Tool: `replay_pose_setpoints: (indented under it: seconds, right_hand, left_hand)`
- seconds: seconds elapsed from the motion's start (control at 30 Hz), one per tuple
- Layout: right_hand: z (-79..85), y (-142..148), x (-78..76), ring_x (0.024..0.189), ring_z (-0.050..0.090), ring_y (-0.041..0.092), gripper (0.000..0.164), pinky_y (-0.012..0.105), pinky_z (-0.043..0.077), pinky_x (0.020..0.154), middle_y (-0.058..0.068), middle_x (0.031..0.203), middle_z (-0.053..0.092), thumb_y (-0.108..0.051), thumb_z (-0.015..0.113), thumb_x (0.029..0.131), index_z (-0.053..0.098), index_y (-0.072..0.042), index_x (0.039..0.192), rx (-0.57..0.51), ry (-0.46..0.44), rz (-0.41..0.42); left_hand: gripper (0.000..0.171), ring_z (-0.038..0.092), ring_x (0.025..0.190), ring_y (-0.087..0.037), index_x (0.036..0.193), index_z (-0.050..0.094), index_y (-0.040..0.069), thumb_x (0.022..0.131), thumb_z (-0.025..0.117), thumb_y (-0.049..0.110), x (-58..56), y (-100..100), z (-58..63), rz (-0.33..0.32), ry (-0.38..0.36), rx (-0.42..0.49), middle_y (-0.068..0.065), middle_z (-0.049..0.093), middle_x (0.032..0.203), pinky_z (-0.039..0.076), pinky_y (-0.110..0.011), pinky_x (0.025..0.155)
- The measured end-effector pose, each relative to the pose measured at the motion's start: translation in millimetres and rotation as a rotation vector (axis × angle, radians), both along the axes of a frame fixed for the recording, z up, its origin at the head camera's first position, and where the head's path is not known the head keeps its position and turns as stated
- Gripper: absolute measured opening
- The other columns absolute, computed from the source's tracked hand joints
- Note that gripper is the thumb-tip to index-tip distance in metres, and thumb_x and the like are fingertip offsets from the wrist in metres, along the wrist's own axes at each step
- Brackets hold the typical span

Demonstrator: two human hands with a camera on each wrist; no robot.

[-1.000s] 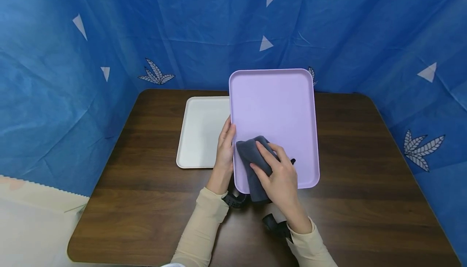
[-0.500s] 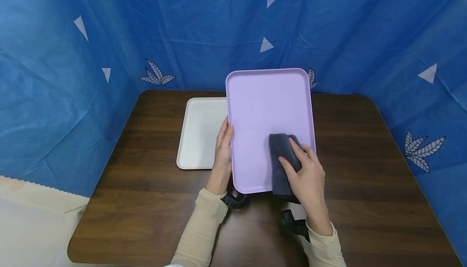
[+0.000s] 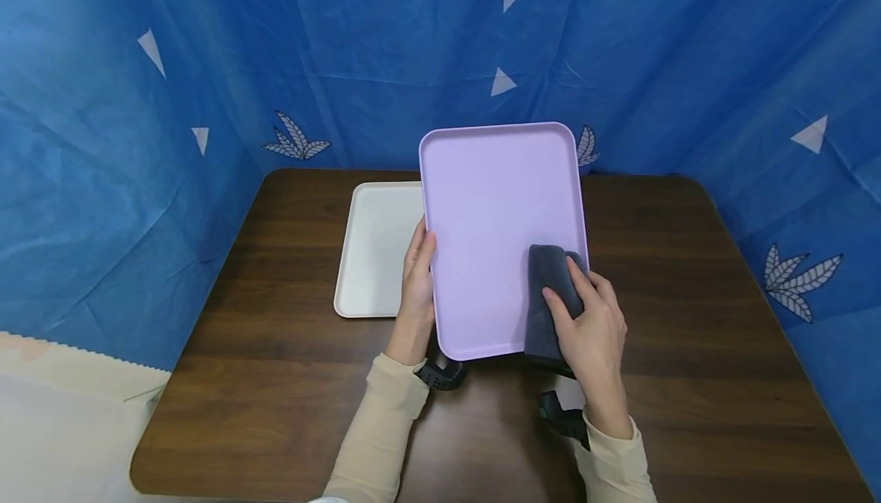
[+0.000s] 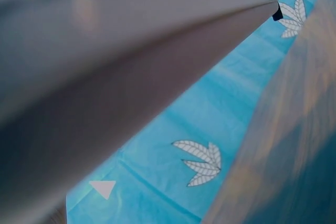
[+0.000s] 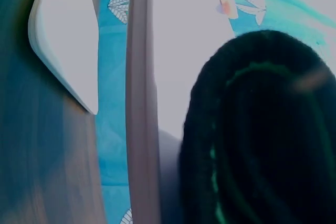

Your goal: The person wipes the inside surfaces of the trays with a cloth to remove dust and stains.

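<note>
A lilac rectangular tray [image 3: 495,220] is held tilted up above the table, its inner face toward the head camera. My left hand [image 3: 416,277] grips its left edge, thumb at the rim and the other fingers partly hidden behind. At the tray's lower right, my right hand [image 3: 595,327] holds a folded dark grey cloth [image 3: 547,296] against the inner face and right rim. The tray's underside [image 4: 105,77] fills much of the left wrist view. Close up in the right wrist view, the folded cloth [image 5: 252,129] looks nearly black beside the tray wall [image 5: 142,98].
A white tray [image 3: 375,258] lies on the brown wooden table [image 3: 275,381], left of the lilac one and partly covered by it. Blue curtain [image 3: 385,44] with leaf and triangle prints hangs behind and at both sides of the table.
My right hand has slid the cloth rightward across the lilac tray, from its lower left to its right edge. The tray and left hand have shifted slightly left.
</note>
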State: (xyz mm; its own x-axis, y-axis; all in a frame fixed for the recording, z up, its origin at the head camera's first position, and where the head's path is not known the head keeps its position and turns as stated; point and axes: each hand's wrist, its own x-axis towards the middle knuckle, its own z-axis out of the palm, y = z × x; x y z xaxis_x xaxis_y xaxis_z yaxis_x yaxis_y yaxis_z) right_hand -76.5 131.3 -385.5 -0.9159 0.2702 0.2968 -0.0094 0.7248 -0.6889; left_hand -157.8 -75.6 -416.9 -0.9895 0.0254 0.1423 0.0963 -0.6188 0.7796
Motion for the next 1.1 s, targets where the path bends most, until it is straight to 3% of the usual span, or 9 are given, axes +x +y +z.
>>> replay_pose_setpoints:
  seconds: [0.27, 0.5, 0.83, 1.1]
  right_hand:
    - [-3.5, -5.0, 1.4, 0.116, 0.056, 0.046, 0.054, 0.064, 0.044, 0.092, 0.026, 0.130, 0.054, -0.017, 0.075, 0.086, 0.058, -0.010, 0.136, -0.011, 0.008, 0.011]
    - [-6.9, -21.1, 5.2, 0.111, 0.059, 0.045, 0.055, 0.063, 0.047, 0.086, 0.026, 0.127, 0.057, -0.015, 0.078, 0.082, 0.061, -0.009, 0.133, 0.017, 0.033, 0.080]
    - [-5.1, -50.5, 13.7, 0.098, 0.066, 0.043, 0.055, 0.057, 0.054, 0.075, 0.024, 0.125, 0.059, -0.021, 0.081, 0.080, 0.063, -0.012, 0.132, 0.066, 0.083, 0.226]
    - [-4.1, -70.0, 21.3, 0.098, 0.068, 0.037, 0.056, 0.050, 0.058, 0.074, 0.021, 0.123, 0.061, -0.022, 0.083, 0.079, 0.064, -0.010, 0.130, 0.098, 0.147, 0.388]
  left_hand:
    - [0.048, 0.062, 0.095, -0.005, 0.153, 0.031, 0.012, 0.106, 0.036, 0.022, 0.0, 1.3, 0.6, 0.006, -0.004, 0.008, 0.008, 0.062, 0.116, 0.051, -0.020, 0.079]
    - [0.049, 0.061, 0.097, -0.005, 0.153, 0.030, 0.011, 0.106, 0.036, 0.022, 0.3, 1.1, 1.4, 0.006, -0.005, -0.003, 0.008, 0.060, 0.118, 0.051, -0.020, 0.080]
    - [0.049, 0.059, 0.110, -0.007, 0.153, 0.030, 0.012, 0.107, 0.037, 0.023, -0.2, 0.8, 0.2, -0.007, 0.008, -0.011, 0.008, 0.058, 0.124, 0.050, -0.022, 0.091]
    - [0.048, 0.059, 0.105, -0.007, 0.154, 0.029, 0.015, 0.107, 0.033, 0.021, 2.3, 2.3, 2.3, -0.032, -0.023, 0.025, 0.008, 0.059, 0.121, 0.049, -0.023, 0.087]
